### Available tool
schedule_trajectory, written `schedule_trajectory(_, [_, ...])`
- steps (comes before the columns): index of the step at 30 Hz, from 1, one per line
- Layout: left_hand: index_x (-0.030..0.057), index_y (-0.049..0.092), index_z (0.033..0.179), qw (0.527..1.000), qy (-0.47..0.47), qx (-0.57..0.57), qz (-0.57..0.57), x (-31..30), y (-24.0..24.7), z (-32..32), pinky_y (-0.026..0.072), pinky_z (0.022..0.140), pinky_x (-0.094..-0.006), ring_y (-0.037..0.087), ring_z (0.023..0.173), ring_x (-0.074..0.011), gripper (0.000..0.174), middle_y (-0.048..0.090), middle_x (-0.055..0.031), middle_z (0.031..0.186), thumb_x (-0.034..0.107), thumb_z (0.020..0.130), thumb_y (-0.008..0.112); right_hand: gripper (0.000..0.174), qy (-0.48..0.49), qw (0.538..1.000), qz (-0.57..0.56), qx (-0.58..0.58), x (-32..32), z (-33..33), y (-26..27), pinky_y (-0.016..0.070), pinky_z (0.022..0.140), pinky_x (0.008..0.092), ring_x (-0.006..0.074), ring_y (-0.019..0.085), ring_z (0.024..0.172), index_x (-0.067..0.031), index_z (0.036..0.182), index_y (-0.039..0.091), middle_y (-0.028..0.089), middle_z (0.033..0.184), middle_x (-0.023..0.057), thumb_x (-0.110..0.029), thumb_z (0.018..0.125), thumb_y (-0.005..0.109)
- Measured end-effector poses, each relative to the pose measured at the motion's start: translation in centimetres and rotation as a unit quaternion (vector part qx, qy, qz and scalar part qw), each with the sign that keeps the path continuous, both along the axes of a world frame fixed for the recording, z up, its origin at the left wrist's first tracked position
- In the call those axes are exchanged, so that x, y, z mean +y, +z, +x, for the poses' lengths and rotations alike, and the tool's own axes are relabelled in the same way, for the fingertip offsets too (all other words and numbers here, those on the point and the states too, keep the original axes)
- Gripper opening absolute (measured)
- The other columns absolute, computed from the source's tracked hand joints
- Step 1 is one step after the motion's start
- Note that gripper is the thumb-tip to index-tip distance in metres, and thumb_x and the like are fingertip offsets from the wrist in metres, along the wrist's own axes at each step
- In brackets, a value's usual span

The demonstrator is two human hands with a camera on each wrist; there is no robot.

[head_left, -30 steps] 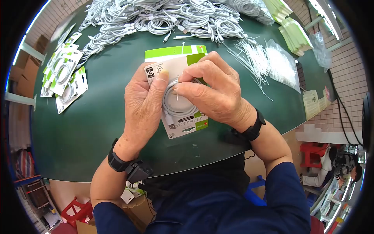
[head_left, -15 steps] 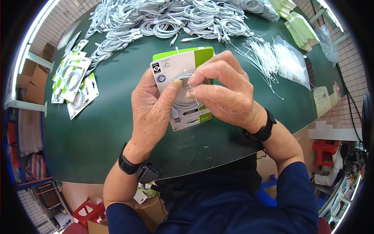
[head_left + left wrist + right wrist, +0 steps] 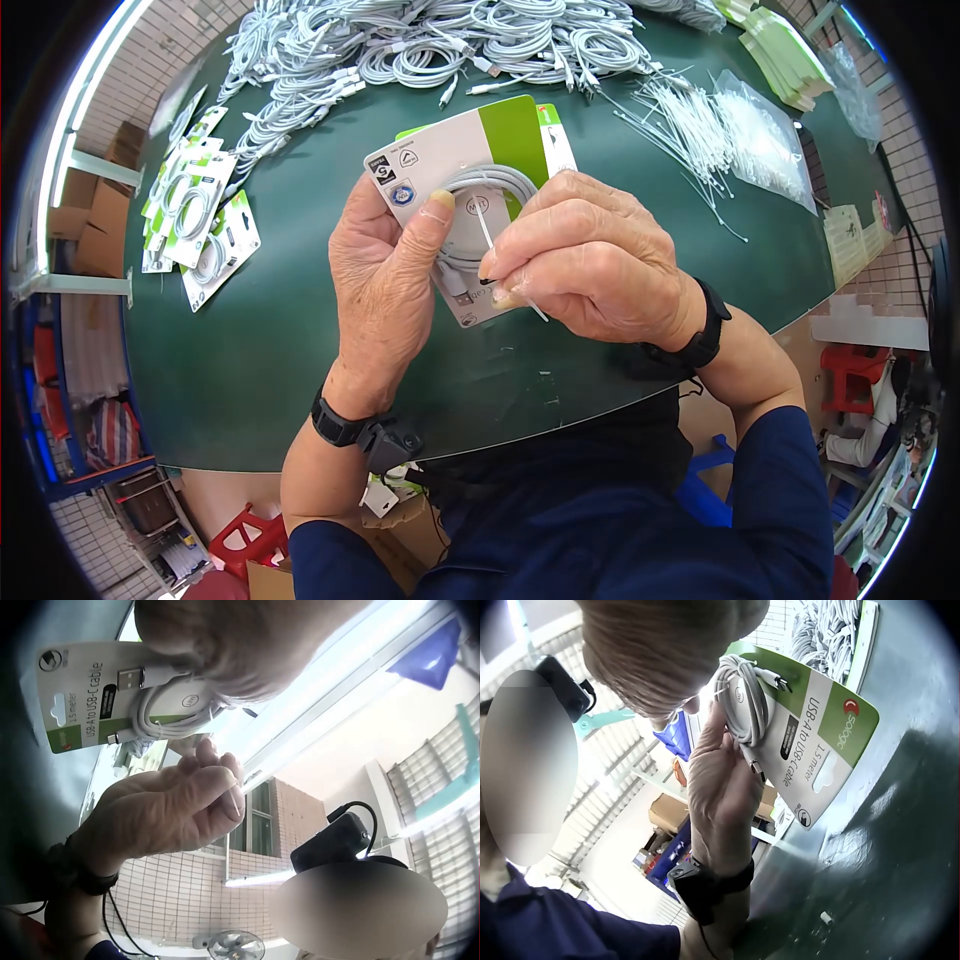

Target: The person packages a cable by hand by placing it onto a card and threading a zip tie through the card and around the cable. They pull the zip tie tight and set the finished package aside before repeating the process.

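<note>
In the head view my left hand [image 3: 385, 270] grips the left side of a white and green packaging card [image 3: 440, 150], thumb on its front. A coiled white USB cable [image 3: 510, 178] lies against the card, with the USB-A plug toward the lower edge. My right hand [image 3: 600, 255] pinches a thin white cable tie [image 3: 483, 222] between thumb and fingertips, in front of the coil; the tie's tail sticks out below the fingers. The right wrist view shows the card's printed face [image 3: 810, 750] and the cable coil [image 3: 742, 697].
Another green and white card [image 3: 556, 140] lies behind the held one. Many coiled cables [image 3: 420, 50] are heaped at the back. Loose cable ties [image 3: 680, 125] and a plastic bag [image 3: 765, 140] sit at right, near stacked cards [image 3: 785, 65]. Carded cables [image 3: 215, 260] lie at left.
My right hand has drawn away from the coil, down and to the right, with the tie between its fingers. The left hand still holds the card, now tilted more.
</note>
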State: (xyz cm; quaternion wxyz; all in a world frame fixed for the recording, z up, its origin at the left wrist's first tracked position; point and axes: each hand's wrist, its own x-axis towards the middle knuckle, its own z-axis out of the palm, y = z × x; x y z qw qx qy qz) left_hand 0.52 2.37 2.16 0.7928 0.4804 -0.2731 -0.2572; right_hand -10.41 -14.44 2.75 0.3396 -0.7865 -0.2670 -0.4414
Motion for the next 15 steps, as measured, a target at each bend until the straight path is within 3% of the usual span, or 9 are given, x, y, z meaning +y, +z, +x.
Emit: schedule_trajectory(15, [-0.0009,0.06,0.136,1.0,-0.018,-0.001,0.005,0.09,-0.32,0.14,0.0559,0.098,-0.0336,0.07,0.111,-0.0167,0.034,0.073,-0.0125,0.125,0.009,0.104,0.068,0.024,0.025,0.999,0.024,0.014,0.47,0.2,0.04,0.0564,0.066,0.033,0.0234,0.069,0.074,-0.0083,0.099,0.065,0.077,0.101,0.0079,0.001,0.085,0.082])
